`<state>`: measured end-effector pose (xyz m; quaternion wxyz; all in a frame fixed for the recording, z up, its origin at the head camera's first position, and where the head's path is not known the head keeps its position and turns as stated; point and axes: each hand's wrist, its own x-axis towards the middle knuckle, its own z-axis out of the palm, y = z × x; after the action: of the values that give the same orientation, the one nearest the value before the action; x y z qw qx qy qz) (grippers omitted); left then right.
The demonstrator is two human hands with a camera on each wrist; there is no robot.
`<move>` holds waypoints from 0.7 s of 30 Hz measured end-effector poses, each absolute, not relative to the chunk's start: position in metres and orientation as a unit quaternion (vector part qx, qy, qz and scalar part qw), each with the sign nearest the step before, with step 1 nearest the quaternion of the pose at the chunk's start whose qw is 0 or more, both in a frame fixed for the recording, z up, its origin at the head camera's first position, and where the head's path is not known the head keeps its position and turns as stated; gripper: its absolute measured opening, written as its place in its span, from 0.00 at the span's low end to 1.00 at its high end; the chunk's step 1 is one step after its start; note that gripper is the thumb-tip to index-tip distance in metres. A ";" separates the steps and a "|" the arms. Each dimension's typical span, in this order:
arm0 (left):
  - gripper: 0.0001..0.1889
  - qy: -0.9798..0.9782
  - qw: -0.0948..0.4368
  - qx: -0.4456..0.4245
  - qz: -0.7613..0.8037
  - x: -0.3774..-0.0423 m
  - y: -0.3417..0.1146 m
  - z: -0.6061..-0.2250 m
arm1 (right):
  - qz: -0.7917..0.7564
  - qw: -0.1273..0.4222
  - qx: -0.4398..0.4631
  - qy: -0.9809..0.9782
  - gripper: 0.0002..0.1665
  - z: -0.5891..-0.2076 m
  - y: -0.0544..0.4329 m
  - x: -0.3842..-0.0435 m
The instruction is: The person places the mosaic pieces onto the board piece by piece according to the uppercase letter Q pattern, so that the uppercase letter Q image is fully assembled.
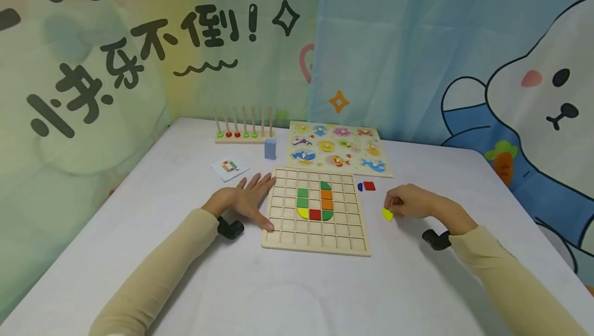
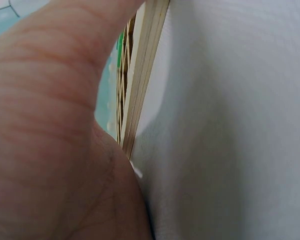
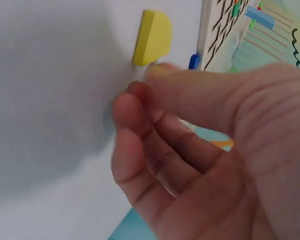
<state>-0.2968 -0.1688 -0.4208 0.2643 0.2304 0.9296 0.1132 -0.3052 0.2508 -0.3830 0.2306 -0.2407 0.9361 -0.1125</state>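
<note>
My left hand (image 1: 248, 201) lies with fingers spread along the left side of a wooden grid board (image 1: 287, 235), thumb at the lower edge and fingertips by the upper corner. In the left wrist view the thumb (image 2: 50, 85) crosses close over the board's side (image 2: 142, 75). Green, orange, red and yellow pieces form a U shape in the grid. Right of the board, my right hand (image 1: 410, 202) has its fingers curled, pinching the corner of a yellow quarter-circle piece (image 3: 155, 37) between thumb and fingertip, low over the white table.
A red square (image 1: 369, 186) and a blue rounded piece (image 1: 360, 187) lie right of the board. Behind it are a sea-animal puzzle (image 1: 327, 146), a blue block (image 1: 270, 149) and a peg rack (image 1: 246, 140) with beads. A pattern card (image 1: 229, 168) lies at back left.
</note>
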 end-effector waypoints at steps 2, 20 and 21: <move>0.72 0.930 0.266 0.228 0.112 -0.296 -0.169 -0.419 | -0.118 0.245 -0.250 0.929 0.12 -0.381 0.253 -0.303; 0.71 0.931 0.265 0.228 0.108 -0.297 -0.168 -0.422 | -0.159 0.243 -0.218 0.932 0.14 -0.386 0.253 -0.305; 0.71 0.931 0.265 0.228 0.107 -0.297 -0.168 -0.422 | -0.161 0.242 -0.217 0.932 0.14 -0.386 0.254 -0.305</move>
<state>-0.2971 -0.1681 -0.4223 0.2646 0.2277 0.9309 0.1073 -0.3051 0.2539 -0.3858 0.2422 -0.2167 0.9319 -0.1610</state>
